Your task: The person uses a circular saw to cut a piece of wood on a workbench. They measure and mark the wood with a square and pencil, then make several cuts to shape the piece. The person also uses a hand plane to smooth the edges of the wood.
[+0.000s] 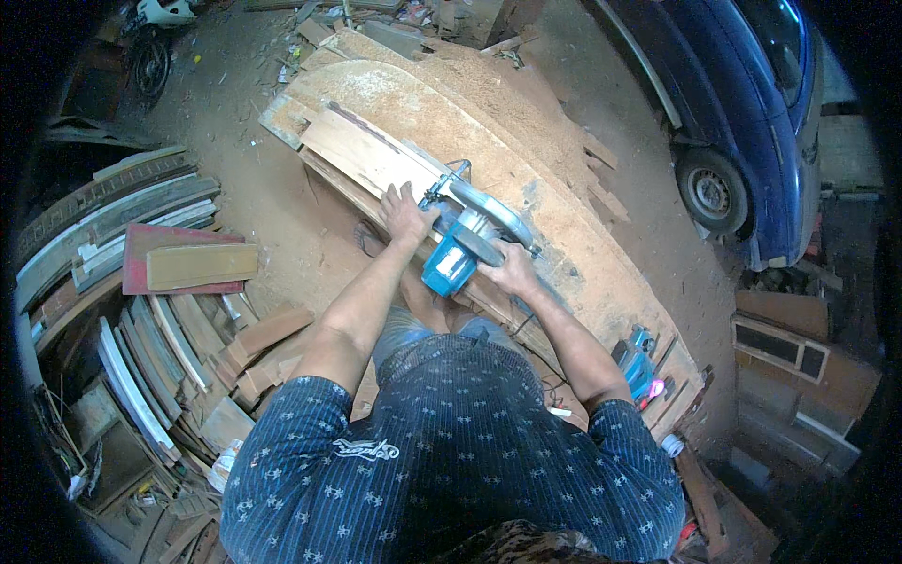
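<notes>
A teal circular saw (pixel 449 270) with a grey blade guard sits across a pale wooden board (pixel 362 155) on the workbench. My right hand (pixel 512 271) is wrapped round the saw's rear handle. Just ahead of the saw's motor, my left hand (pixel 406 216) lies on the board with its fingers spread, its thumb close to the saw's front. I cannot tell whether that thumb touches the saw. The blade is hidden by the guard and the board.
Sawdust covers the long workbench (pixel 395 89). A second teal power tool (pixel 637 362) lies at its near right end. Stacked planks (pixel 174 343) and a red panel (pixel 141 246) are at my left. A blue car (pixel 723 103) stands at the far right.
</notes>
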Motion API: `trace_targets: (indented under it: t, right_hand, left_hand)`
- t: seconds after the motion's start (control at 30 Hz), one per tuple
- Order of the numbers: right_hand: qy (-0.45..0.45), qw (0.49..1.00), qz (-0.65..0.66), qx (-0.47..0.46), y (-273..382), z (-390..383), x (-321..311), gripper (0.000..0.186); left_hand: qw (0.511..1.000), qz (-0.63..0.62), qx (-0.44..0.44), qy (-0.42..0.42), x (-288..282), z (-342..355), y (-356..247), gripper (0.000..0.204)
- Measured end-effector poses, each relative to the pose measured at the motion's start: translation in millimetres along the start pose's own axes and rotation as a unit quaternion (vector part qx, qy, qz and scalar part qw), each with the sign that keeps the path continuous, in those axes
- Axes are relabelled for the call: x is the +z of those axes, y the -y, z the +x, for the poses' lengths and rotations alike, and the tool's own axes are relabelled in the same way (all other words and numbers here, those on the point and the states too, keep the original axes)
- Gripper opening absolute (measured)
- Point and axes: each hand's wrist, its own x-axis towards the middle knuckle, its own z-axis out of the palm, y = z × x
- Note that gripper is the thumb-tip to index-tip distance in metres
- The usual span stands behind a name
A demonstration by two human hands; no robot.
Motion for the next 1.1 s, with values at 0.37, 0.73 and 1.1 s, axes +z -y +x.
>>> trace_targets:
  t: [0.37, 0.73, 1.1]
  right_hand:
    - [-0.007, 0.998, 0.048, -0.044, -13.1, 24.6, 29.4, 0.041]
    - [-0.033, 0.993, 0.061, -0.093, -7.6, 29.3, 37.8, 0.047]
    - [-0.028, 0.988, 0.082, -0.127, -5.2, 38.5, 46.1, 0.044]
  left_hand:
    - [0.999, 0.033, 0.017, -0.012, -14.2, 23.6, 18.5, 0.099]
    - [0.996, 0.072, 0.047, 0.015, -33.8, 30.7, 31.7, 0.108]
    - [0.993, 0.089, 0.048, -0.058, -47.0, 26.0, 15.7, 0.099]
